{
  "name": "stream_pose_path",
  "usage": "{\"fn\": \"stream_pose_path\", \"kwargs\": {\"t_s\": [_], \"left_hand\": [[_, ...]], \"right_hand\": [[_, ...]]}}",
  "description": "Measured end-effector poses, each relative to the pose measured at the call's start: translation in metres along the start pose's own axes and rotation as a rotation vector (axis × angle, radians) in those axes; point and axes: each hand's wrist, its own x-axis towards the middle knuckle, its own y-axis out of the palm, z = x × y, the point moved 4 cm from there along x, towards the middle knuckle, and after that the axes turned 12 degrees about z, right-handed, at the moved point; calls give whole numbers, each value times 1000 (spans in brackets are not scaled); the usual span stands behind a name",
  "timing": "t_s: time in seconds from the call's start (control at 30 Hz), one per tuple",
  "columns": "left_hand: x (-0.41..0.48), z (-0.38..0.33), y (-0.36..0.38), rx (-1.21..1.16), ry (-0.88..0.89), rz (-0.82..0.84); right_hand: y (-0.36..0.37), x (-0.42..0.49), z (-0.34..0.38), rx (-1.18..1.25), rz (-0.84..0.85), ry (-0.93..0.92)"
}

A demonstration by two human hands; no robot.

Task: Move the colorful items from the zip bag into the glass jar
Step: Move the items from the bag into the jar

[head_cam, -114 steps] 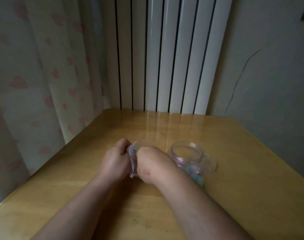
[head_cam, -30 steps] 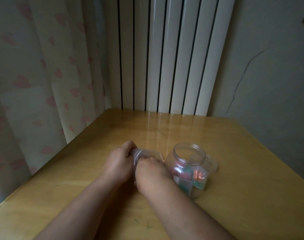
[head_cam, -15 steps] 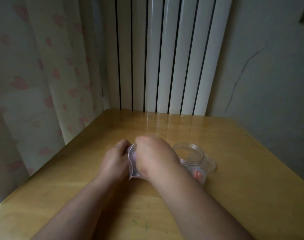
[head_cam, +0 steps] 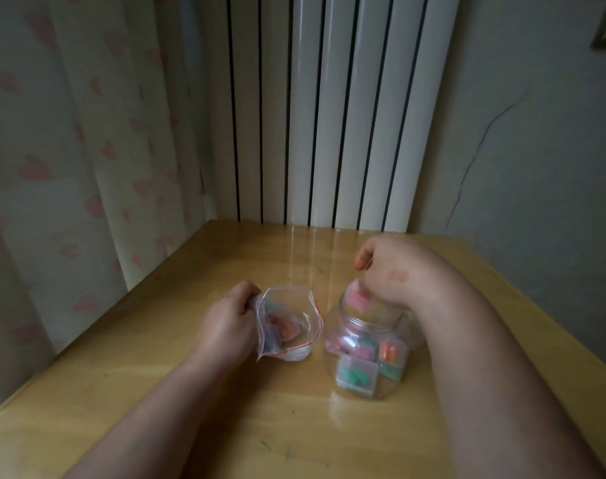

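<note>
My left hand (head_cam: 227, 324) grips the left side of a clear zip bag (head_cam: 287, 324) with a red seal line, its mouth gaping toward the jar. An orange item (head_cam: 287, 328) and a greenish one lie inside the bag. My right hand (head_cam: 394, 274) hovers over the mouth of the round glass jar (head_cam: 363, 361) and holds a pink item (head_cam: 356, 299) right at the opening. Several small clear-cased items in pink, orange and green sit at the jar's bottom.
The wooden table (head_cam: 191, 392) stands in a corner. A heart-patterned curtain (head_cam: 70, 167) hangs along its left edge, and a white ribbed radiator (head_cam: 329, 115) rises behind its far edge. A cracked wall (head_cam: 519, 150) lies to the right.
My right hand has left the bag and moved right, over the jar's mouth, carrying a pink item. The bag's mouth now gapes open in my left hand.
</note>
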Motion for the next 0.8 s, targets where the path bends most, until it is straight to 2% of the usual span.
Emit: {"fn": "stream_pose_path", "kwargs": {"t_s": [0.17, 0.3, 0.37, 0.5, 0.67, 0.8], "left_hand": [[1, 2, 1, -28, -16, 2], [3, 4, 0, -43, -8, 3], [2, 5, -1, -65, -8, 2], [1, 3, 0, -102, -13, 18], [1, 1, 1, -64, -10, 27], [2, 2, 3, -4, 6, 44]], "right_hand": [[15, 4, 25, 38, -88, -157], [42, 1, 55, 101, 93, -271], [61, 4, 65, 44, 187, -285], [87, 9, 72, -45, 262, -297], [109, 9, 78, -55, 243, -345], [124, 11, 76, -49, 260, -291]]}}
